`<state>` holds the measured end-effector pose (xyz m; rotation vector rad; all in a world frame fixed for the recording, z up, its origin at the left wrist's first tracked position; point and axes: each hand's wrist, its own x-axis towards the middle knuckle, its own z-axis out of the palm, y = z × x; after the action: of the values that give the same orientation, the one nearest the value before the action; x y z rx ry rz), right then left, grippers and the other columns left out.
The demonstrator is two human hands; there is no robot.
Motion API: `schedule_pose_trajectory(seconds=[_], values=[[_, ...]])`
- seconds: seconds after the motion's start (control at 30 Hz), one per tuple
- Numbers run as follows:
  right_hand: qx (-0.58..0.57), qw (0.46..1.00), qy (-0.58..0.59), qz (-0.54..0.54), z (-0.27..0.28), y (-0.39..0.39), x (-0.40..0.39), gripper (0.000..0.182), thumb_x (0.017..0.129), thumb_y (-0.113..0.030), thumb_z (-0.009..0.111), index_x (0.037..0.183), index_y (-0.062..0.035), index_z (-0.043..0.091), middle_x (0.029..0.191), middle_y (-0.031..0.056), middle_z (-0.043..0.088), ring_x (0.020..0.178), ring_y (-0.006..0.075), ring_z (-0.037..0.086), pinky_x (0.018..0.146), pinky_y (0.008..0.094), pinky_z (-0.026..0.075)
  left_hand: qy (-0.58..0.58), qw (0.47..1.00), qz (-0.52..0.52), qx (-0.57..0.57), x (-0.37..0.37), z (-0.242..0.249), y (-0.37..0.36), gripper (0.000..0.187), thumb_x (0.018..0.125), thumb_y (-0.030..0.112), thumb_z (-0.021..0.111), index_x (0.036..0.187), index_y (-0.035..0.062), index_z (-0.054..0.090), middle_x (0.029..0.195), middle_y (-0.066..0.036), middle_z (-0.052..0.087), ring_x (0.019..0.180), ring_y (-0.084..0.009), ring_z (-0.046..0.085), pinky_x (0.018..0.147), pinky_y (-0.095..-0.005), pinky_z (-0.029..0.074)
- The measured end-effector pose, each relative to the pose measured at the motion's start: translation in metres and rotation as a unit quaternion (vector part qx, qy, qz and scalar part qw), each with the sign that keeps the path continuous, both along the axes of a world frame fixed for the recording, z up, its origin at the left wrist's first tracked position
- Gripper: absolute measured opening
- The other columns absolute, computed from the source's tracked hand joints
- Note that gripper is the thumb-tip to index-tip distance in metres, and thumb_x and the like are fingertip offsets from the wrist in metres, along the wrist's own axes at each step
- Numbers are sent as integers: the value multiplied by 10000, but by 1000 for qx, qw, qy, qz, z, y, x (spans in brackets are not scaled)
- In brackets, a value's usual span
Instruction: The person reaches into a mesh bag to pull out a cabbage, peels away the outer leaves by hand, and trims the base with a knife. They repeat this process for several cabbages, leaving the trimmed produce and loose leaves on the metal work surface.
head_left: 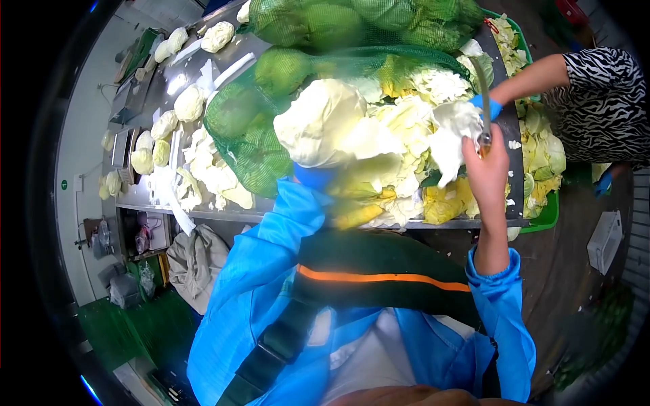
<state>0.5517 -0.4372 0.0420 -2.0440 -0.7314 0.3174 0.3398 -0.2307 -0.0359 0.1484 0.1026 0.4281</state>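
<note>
In a blue glove, my left hand (313,177) is closed under a large pale cabbage head (319,122), raised over the table's near side. The cabbage covers most of its fingers. Bare and wrapped around a handle, my right hand (487,166) grips a knife (483,95) whose narrow, slightly curved blade points away from me. White cabbage leaves (452,139) lie just left of this hand. Between both hands spreads a pile of loose yellow and white leaves (403,135). Green mesh bags of cabbages (244,139) lie behind and left of the held head.
Trimmed cabbages (188,103) stand along the left of the metal table (233,215). At right, a person in a zebra-patterned sleeve (602,74) reaches a blue-gloved hand (489,107) near my knife. A green crate (547,213) full of leaves borders the table's right edge.
</note>
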Motion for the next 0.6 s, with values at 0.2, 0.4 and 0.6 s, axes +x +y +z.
schedule_pose_trajectory(seconds=[0.2, 0.4, 0.6], values=[[-15, 984, 48, 172, 31, 41, -66, 950, 674, -422, 821, 1446, -139, 347, 1265, 204, 573, 1027, 338, 629, 895, 415, 495, 41, 998, 45, 18, -4, 16, -2, 801, 940, 664, 282, 1480, 72, 293, 1506, -127, 332, 1387, -276, 317, 1147, -441, 238], [234, 896, 319, 203, -22, 56, -46, 793, 889, -545, 544, 1469, -81, 264, 1207, 125, 569, 762, 162, 604, 679, 303, 512, 26, 899, 104, 425, -36, 35, 14, 734, 949, 577, 403, 1478, 80, 297, 1497, -126, 344, 1345, -271, 384, 1116, -432, 296], [235, 794, 529, 188, -85, 89, -56, 702, 1004, -571, 231, 1433, -24, 329, 1374, 125, 484, 1184, 205, 536, 915, 366, 501, 220, 946, 28, 238, -22, 24, -2, 724, 966, 547, 412, 1453, 19, 315, 1409, -142, 463, 1281, -270, 463, 1071, -423, 389]])
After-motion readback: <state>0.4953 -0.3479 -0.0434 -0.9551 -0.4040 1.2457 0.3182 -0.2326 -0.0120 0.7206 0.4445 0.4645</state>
